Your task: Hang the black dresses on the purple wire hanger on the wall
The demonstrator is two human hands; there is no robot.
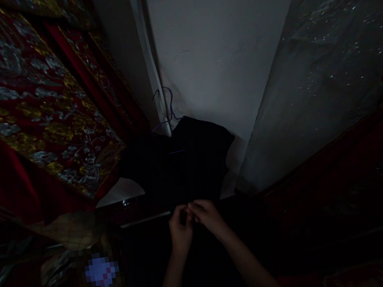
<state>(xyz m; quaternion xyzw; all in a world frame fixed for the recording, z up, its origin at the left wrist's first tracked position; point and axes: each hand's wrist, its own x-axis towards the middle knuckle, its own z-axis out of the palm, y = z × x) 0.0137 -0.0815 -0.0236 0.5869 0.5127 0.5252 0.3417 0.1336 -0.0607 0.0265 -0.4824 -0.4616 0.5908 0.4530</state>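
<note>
A black short-sleeved top (194,162) hangs on a thin purple hanger (171,103) in front of me. My left hand (180,225) is closed in a pinch low on the middle of the top, its thumb and forefinger making a ring. Right beside it, my right hand (207,214) pinches at the same spot, the fingertips of both hands nearly touching. Black cloth lies around the fingertips; darkness hides whether a fastening is between them. The top's lower part merges into the dark.
Red cloth with gold and silver embroidery (41,89) hangs at the left. A pale pole (148,39) runs up the grey wall (218,37). Translucent, glinting sheeting (335,43) slants down at the right, above dark red cloth (360,150). Cluttered items and a blurred-out patch (102,272) lie lower left.
</note>
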